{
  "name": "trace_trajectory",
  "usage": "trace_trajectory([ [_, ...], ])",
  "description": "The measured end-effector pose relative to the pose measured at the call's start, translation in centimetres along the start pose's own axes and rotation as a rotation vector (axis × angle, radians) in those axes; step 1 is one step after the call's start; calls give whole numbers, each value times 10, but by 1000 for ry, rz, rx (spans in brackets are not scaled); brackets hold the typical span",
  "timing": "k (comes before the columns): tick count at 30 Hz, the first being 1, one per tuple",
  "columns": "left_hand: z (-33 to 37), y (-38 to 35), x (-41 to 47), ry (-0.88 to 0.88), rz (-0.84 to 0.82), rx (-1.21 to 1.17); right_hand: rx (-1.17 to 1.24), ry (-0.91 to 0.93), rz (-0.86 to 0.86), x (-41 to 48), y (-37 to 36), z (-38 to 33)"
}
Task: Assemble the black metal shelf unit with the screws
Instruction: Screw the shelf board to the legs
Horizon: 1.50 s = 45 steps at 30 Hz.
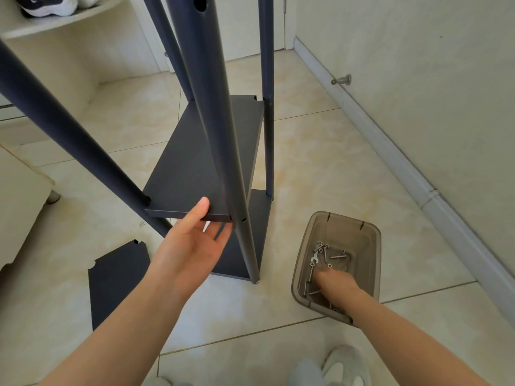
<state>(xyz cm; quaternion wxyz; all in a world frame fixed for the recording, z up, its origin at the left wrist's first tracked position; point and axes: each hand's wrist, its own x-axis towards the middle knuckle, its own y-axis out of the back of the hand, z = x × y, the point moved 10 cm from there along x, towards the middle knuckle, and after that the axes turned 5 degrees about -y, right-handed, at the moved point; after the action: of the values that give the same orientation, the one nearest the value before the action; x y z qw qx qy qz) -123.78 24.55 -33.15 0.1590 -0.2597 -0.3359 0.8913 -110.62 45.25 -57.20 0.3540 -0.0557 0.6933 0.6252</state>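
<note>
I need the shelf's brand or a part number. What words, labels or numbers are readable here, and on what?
None can be read.
The shelf, poles, spare board and bin show no print or labels.
The shoes at top left show no legible mark.
The screws are too small to tell.

No text, label, brand or number can be read anywhere

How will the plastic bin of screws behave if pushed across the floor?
It probably slides easily: the bin looks thin-walled, on smooth tiles. The loose screws would likely rattle and shift. Nearly empty, it seems light.
</note>
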Motion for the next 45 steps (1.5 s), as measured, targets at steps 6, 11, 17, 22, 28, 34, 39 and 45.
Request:
trace_trajectory([
  [6,-1,2,1,8,-12,8,60,3,39,-8,11,6],
  [11,-1,1,3,1,-6,16,522,-27,79,-28,38,16],
  [17,3,-1,2,-12,-20,41,938,166,300,-92,131,-1],
  [22,2,-1,3,3,-23,16,1258,316,421,-151,207,-29],
  [28,3,0,8,0,-47,5,1296,337,482,-182,241,-57],
  [34,1,-2,10,7,-87,-7,1228,312,524,-185,246,-64],
  [39,2,-1,10,-4,-83,-10,1204,292,526,-183,247,-67],
  [45,1,-1,10,3,-81,-1,1178,299,581,-185,246,-69],
])
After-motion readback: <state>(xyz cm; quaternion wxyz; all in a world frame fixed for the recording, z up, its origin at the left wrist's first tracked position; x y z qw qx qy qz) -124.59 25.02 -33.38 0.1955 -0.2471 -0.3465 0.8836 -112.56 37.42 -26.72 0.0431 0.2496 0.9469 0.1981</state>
